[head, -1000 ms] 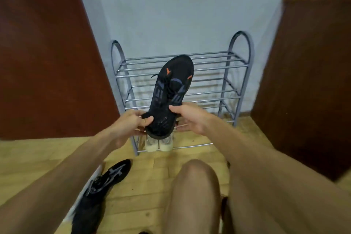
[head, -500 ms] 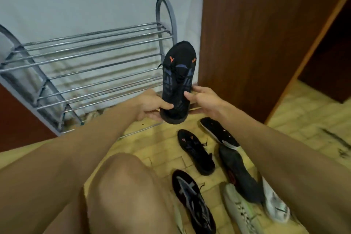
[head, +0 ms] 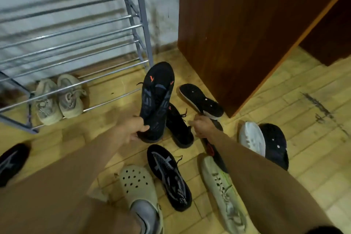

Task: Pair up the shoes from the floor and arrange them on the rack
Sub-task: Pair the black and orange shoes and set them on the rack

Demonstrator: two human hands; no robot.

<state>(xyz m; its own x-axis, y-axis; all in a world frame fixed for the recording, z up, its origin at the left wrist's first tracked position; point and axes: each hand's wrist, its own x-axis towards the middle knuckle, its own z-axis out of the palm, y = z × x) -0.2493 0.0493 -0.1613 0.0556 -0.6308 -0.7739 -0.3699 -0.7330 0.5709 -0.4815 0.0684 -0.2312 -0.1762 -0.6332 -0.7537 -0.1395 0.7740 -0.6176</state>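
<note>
Right hand [head: 204, 127] released black sneaker [head: 156, 97], its fingers unreadable; left hand [head: 131, 131] clamps it.

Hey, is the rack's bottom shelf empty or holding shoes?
Holding shoes: a beige pair sits side by side on the bottom rails of the rack.

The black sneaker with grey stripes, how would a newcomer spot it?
From the grey metal rack, look down past the black shoe gripped by the left hand. Below it lies the striped sneaker, between a pale holed clog and a greenish-white shoe. Crossing grey stripes and no orange marks set it apart.
</note>
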